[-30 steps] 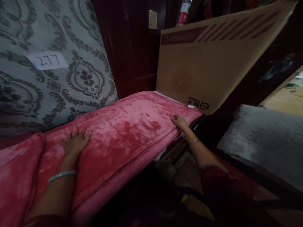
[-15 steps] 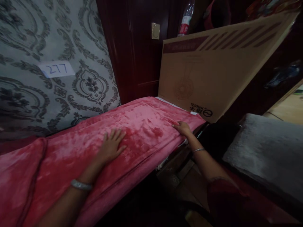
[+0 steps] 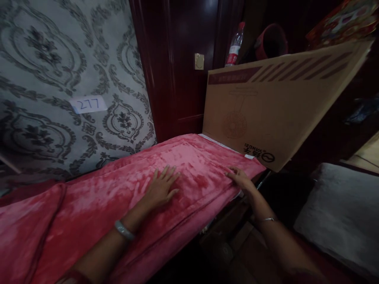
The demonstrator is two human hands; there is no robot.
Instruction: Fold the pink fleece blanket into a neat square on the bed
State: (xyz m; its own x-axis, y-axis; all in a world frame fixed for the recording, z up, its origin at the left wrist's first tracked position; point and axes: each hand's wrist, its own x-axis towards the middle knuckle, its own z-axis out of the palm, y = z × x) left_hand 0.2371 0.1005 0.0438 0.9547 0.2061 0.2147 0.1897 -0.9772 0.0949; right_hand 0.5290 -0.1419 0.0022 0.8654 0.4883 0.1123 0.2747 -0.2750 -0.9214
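A folded pink-red plush blanket (image 3: pixel 189 201) stretches across the view, with darker piping along its front edge and a small white tag at its far right corner. My left hand (image 3: pixel 161 189) lies flat on its upper surface, fingers spread; small creases show in the pile around it. Close to the blanket's right front edge, my right hand (image 3: pixel 241 179) rests with its fingertips on the top layer. Its fingers look slightly bent and apart, and no fold of cloth shows between them.
Behind the blanket stands a large cardboard box (image 3: pixel 266 106), with a plastic bottle (image 3: pixel 233 49) above its upper left. Patterned wallpaper (image 3: pixel 59 59) and a dark red panel (image 3: pixel 180 86) back the scene. A grey cushion-like block (image 3: pixel 340 217) is at the right.
My left hand has slid right and away across the blanket. My right hand, earlier pinching the edge of the top layer, now has its fingers looser on it. The view has tilted up.
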